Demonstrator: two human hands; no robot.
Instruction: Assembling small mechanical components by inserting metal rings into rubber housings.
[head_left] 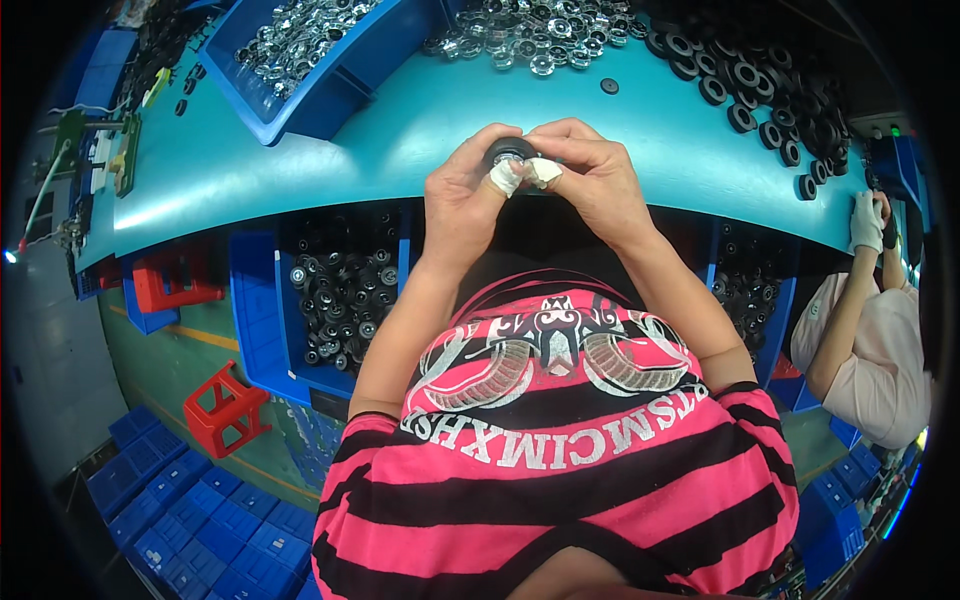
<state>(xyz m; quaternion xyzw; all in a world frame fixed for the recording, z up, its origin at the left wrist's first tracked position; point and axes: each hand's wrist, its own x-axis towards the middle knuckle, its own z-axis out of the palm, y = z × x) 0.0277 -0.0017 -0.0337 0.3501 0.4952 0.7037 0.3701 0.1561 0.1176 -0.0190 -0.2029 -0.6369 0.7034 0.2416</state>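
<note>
Both my hands meet at the front edge of the teal table, thumbs wrapped in white tape. Between them is a small wheel with a black rubber tyre point(509, 148) and a shiny hub facing me. My left hand point(465, 195) grips it from the left, and my right hand point(600, 180) closes on its right side, thumb pressed near the hub. Beyond them on the table lie a heap of clear and silvery wheel hubs point(542, 40) and, to the right, a pile of black tyres point(745, 75). One loose tyre point(609, 86) lies between the heap and my hands.
A blue bin of shiny hubs point(345, 85) stands at the left on the teal table point(430, 100). Below the edge, blue crates of assembled wheels point(345, 290) flank me. Red stools point(226, 408) and stacked blue crates point(200, 515) are lower left. At right, a co-worker's gloved hand point(866, 222) rests near the table.
</note>
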